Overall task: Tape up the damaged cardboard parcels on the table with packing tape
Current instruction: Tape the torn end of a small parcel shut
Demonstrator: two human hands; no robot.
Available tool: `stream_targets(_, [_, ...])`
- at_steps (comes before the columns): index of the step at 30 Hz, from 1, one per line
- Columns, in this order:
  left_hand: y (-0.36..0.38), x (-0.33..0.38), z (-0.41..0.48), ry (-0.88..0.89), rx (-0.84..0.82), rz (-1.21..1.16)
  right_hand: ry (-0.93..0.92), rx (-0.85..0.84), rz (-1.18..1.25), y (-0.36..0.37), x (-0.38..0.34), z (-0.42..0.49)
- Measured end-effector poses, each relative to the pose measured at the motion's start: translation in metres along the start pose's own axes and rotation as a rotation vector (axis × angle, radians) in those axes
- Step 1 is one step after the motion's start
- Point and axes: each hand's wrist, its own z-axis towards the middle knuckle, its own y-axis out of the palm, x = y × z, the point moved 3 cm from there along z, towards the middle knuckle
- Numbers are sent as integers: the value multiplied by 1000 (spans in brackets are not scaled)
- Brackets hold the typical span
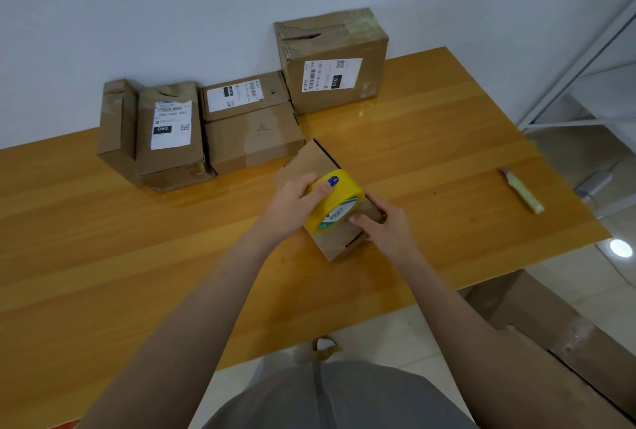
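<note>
A small parcel [311, 162] is set near the middle of the surface [137, 256]. A yellow tape roll [339, 201] is gripped by the left hand [292, 201] on the parcel's top, while the parcel's right side is clasped by the right hand [387, 224]. Other parcels [253, 134] are lined along the far edge.

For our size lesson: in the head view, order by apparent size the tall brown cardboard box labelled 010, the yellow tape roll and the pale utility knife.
1. tall brown cardboard box labelled 010
2. yellow tape roll
3. pale utility knife, slimmest
</note>
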Motion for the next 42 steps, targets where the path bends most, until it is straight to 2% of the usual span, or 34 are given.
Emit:
stream_targets(5, [-2, -9, -9, -15, 38, 52, 100, -109, 126, 6, 6, -9])
stream_targets(12, [7, 0, -4, -50, 62, 180, 136, 58, 210, 14, 16, -15])
stream_targets(19, [5, -5, -10, -110, 48, 393, 158, 82, 242, 20, 16, -18])
stream_targets(22, [-3, -16, -17, -230, -21, 671, 167, 128, 250, 14, 18, -18])
stream_targets(24, [-8, -32, -27, -306, -65, 768, 171, 92, 222, 12, 17, -14])
stream_targets(30, [-7, -59, -39, -369, -42, 606, 64, -34, 4, 14, 14, -12])
stream_targets(33, [-7, -56, -35, -369, -36, 548, -21, 18, -349, 12, 11, -10])
stream_targets(35, [-6, -54, -35, -366, -29, 552, -140, 48, -584, 16, 1, -13])
stream_targets(38, [-4, -59, -40, -390, -18, 575, -213, -9, -780, 28, -8, -25])
stream_targets(42, [0, -64, -45, -400, 21, 579, -240, -85, -1179, 39, -7, -35])
